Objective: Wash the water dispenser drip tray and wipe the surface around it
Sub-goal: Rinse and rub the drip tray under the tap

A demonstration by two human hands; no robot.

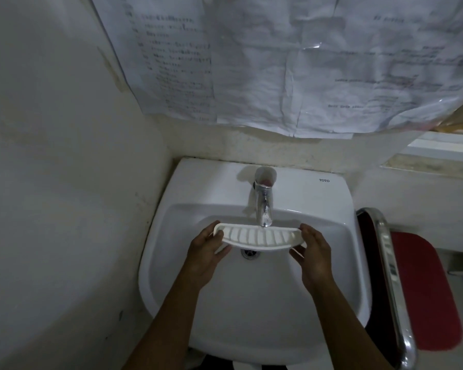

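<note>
Now, drip tray (259, 238) over sink (254, 303), left hand (206, 249) and right hand (314, 252) fingers gripping its ends

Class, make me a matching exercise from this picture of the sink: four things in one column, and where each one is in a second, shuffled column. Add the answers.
Things
1. drip tray
2. tap
3. drain
4. printed sheets

Places
A. on the wall above the sink
B. at the bottom of the basin
C. held at each end by the left hand and right hand
D. on the back ledge of the sink, spout over the tray

Pairs: 1-C, 2-D, 3-B, 4-A
</note>
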